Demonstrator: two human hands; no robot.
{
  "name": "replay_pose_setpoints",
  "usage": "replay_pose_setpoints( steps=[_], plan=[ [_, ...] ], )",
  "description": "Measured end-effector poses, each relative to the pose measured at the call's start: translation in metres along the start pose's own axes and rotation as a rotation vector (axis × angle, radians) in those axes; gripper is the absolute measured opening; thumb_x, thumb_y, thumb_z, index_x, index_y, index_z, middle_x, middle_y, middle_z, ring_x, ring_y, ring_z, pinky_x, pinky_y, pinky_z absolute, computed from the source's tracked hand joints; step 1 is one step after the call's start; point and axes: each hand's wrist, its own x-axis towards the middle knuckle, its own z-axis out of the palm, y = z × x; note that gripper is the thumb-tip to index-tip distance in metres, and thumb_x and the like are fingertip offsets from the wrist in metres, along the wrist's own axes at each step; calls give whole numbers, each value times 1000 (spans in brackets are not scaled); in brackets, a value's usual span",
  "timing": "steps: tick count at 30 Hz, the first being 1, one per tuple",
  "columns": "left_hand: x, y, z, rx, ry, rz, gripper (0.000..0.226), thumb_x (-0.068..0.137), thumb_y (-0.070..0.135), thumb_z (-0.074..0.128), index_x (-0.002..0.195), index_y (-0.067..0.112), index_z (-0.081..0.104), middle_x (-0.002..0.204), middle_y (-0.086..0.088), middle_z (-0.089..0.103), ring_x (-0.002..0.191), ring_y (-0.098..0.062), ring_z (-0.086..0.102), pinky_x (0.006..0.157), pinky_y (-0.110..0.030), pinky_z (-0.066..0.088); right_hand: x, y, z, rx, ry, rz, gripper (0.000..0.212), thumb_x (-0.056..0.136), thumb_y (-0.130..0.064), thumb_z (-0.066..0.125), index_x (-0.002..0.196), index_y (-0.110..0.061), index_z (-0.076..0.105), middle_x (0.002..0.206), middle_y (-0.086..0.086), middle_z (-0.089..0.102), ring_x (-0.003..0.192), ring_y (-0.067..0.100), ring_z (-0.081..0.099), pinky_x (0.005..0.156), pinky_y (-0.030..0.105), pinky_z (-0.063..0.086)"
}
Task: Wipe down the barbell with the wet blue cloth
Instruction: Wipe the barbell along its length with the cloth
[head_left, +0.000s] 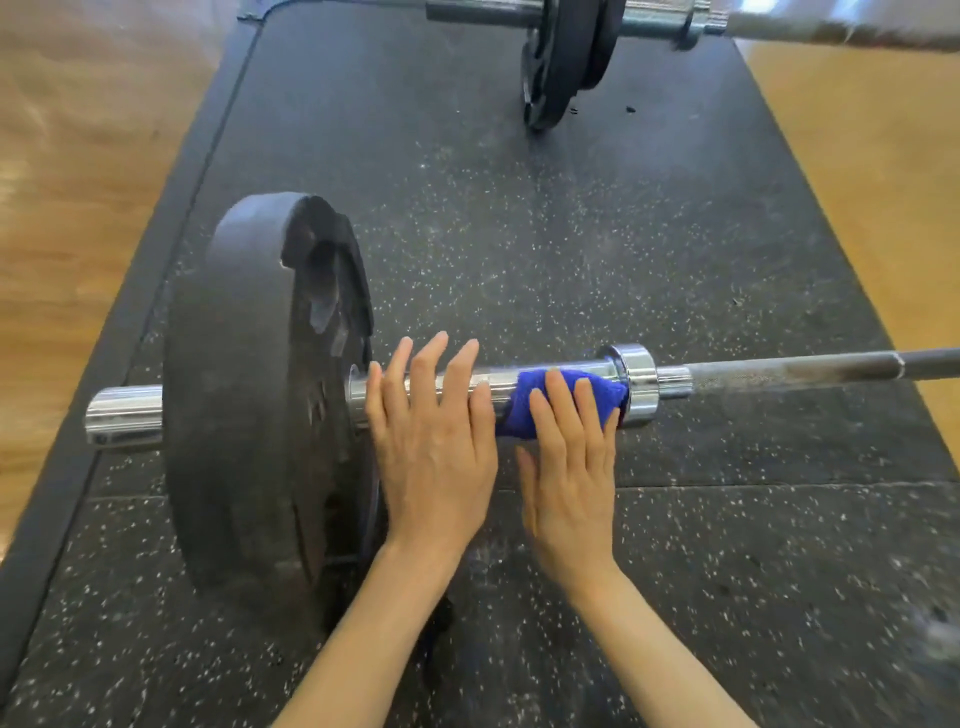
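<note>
While flat-handed, plate (234, 395) beside cloth (561, 400).

Bright, even light; glare on wood floor (78, 156); blurred, wide-angle-bent edges.

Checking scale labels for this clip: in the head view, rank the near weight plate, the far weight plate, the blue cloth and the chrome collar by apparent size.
1. Near weight plate
2. Far weight plate, likely shrunk by distance and cut off at the top edge
3. Blue cloth
4. Chrome collar, close to the cloth, so that order is unsure
</note>
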Motion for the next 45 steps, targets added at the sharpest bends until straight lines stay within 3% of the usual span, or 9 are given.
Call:
replay_pose_setpoints(
  steps=[5,9,13,16,23,30,34,38,45],
  plan=[
    [17,1,4,25,-5,-8,46,105,32,29,135,17,61,144,-8,54,142,-32,39,122,-43,7,47,-3,8,84,73,83,31,108,-24,31,134,-11,43,156,11,37,152,28,20,126,45,5],
    [32,-3,7,6,-21,-16,48,105,33,28,133,16,62,142,-6,56,143,-30,39,122,-43,7,56,-6,19,-45,22,106,41,108,-24,32,146,-10,39,158,8,37,154,27,18,126,49,6],
    [45,-5,8,-28,-27,-25,48,104,35,27,125,19,67,134,-1,63,140,-28,44,122,-42,8,42,15,12,-85,-80,-80,47,108,-24,35,152,-11,28,161,7,27,155,22,9,127,46,2],
    [52,-5,9,-55,-46,-33,48,104,33,27,125,19,68,133,1,64,141,-26,43,123,-39,5,70,6,16,-149,-50,55,46,110,-28,27,151,-8,33,159,11,36,152,31,20,127,45,4],
    [34,-9,-38,-161,-137,27,59,105,38,16,160,19,27,169,5,17,157,-11,0,125,-27,-10,81,0,12,-178,-96,2,47,108,-32,31,145,-9,50,150,7,49,147,27,32,126,46,8],
    [-10,-13,-67,-67,-145,324,57,100,29,43,154,9,41,167,-8,24,157,-25,10,123,-41,16,87,-28,27,-169,-176,-91,44,106,-31,40,143,-10,53,144,5,55,143,27,40,126,47,13],
    [-19,-19,-79,-27,-145,426,59,98,29,45,152,8,43,165,-13,28,155,-32,15,125,-42,13,76,-26,18,-237,-56,124,42,105,-26,37,142,-9,49,146,8,53,145,31,37,125,50,12],
    [-23,-13,-91,-23,-148,502,57,97,28,47,150,9,45,163,-15,32,154,-32,20,121,-43,25,81,-53,33,-105,-129,-62,48,111,-27,20,143,-8,51,144,8,56,142,30,43,123,51,19],
    [15,-31,-143,194,54,373,54,100,25,40,150,6,45,160,-14,35,150,-33,22,125,-40,4,75,-64,26,-150,-141,55,45,106,-25,37,147,-9,48,152,6,48,148,30,32,126,50,10]
  ],
)
